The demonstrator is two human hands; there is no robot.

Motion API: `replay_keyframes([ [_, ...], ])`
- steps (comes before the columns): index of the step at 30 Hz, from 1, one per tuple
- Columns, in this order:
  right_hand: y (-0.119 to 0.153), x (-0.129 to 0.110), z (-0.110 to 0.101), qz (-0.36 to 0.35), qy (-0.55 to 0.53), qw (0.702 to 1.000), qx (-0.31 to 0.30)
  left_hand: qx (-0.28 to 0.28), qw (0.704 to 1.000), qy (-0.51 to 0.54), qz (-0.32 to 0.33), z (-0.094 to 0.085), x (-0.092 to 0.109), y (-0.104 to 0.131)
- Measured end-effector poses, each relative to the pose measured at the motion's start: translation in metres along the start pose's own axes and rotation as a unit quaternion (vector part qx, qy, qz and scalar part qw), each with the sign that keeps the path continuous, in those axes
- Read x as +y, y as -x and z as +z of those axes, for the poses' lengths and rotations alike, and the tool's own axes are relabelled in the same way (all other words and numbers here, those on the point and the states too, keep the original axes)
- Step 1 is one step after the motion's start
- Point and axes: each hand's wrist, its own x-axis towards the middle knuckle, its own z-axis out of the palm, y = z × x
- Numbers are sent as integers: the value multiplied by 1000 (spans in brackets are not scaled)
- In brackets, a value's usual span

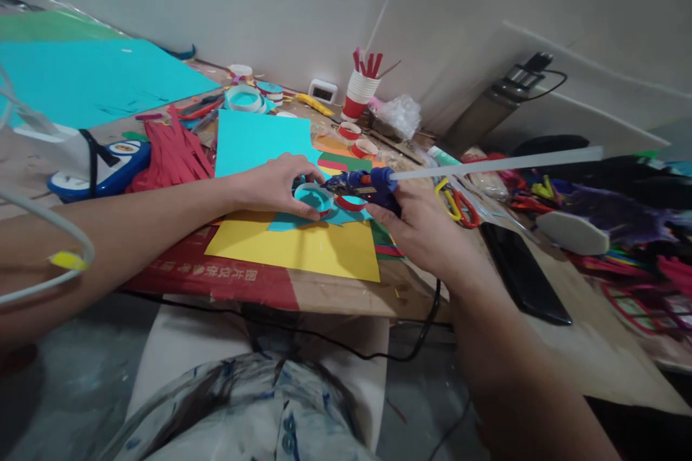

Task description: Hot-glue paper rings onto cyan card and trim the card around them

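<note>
In my right hand [416,220] is a blue hot glue gun [373,186], with a long white glue stick [502,162] jutting from its back end. Its nozzle points left, at the rim of a short paper ring [313,198] that is blue inside. Thumb and fingers of my left hand [281,186] close around that ring from the left. A second ring with a red outer side [351,203] sits just right of it, partly behind the glue gun. Under them lie blue paper [259,144] and a yellow sheet [303,252].
Paper cups holding red strips [360,90] stand at the back. Red paper strips [167,155] and a blue-based device [102,173] lie left. Scissors [457,203] and a black phone [524,274] lie right. The glue gun's black cord [400,358] hangs over the front edge.
</note>
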Motion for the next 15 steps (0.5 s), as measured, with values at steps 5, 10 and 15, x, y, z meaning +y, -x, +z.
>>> replay_keyframes([
  [5, 1, 0, 1, 10, -14, 1000, -13, -15, 1000, -7, -10, 0, 0, 0],
  [10, 1, -1, 1, 13, -18, 1000, -17, -28, 999, 23, -34, -6, 1, 2],
  [15, 2, 0, 2, 16, -30, 999, -15, -41, 999, 20, -13, -8, -1, 2],
])
